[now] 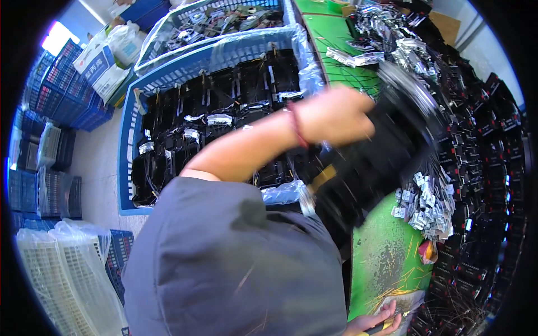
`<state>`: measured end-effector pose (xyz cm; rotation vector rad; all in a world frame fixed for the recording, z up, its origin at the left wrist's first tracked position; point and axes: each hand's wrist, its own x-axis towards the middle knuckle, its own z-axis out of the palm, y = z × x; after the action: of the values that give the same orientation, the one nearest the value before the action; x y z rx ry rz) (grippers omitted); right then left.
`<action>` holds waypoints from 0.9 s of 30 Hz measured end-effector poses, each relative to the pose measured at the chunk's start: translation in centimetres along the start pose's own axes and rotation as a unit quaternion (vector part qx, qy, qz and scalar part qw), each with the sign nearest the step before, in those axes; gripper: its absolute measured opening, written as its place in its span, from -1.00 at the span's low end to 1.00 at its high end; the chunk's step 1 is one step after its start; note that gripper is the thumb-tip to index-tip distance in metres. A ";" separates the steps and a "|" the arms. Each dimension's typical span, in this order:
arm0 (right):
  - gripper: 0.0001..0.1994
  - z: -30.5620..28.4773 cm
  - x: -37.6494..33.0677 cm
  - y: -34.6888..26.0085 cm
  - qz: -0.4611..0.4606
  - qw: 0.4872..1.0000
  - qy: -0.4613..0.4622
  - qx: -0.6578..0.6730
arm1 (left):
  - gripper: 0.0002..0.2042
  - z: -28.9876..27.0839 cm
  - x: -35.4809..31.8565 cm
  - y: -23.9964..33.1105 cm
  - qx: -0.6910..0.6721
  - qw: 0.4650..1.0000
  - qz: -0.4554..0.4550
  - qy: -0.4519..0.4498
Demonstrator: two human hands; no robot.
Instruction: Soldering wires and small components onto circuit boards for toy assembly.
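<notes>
Resting at the lower edge of the view, the right hand (374, 323) lay on the green worktop (386, 257), fingers curled around a thin yellowish item too small to identify. Above it, a heap of small silver packets (428, 201) sat on the worktop beside rows of black parts (493, 168). The left hand (336, 116), a red band at its wrist, was closed on a blurred black stack of parts (386, 151) held over the worktop edge. Farther off, a blue crate (128, 168) lined with plastic held more black units, with a second crate (162, 42) behind it.
</notes>
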<state>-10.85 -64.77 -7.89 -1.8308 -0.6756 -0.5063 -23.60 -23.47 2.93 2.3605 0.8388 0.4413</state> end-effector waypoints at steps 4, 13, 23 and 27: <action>-0.66 0.9 -1.7 1.4 0.154 0.988 0.028 -0.006 | -0.65 -7.4 -1.7 -12.3 0.125 0.979 -0.118 0.108; -0.68 3.2 -1.3 0.2 0.156 0.987 -0.025 -0.017 | -0.71 -14.2 -1.2 -30.5 0.510 0.827 -0.231 -0.046; -0.68 4.6 -1.5 -0.2 0.166 0.984 -0.040 -0.050 | -0.81 -10.1 5.9 -38.4 0.610 0.765 -0.037 -0.203; -0.69 6.0 -1.2 -1.2 0.171 0.982 -0.048 -0.071 | -0.85 -8.7 8.1 -39.8 0.597 0.769 0.063 -0.221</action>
<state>-12.36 -59.11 -9.84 -2.0630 -0.3825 -0.2438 -40.07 10.47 -14.40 3.4259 0.8260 -0.8916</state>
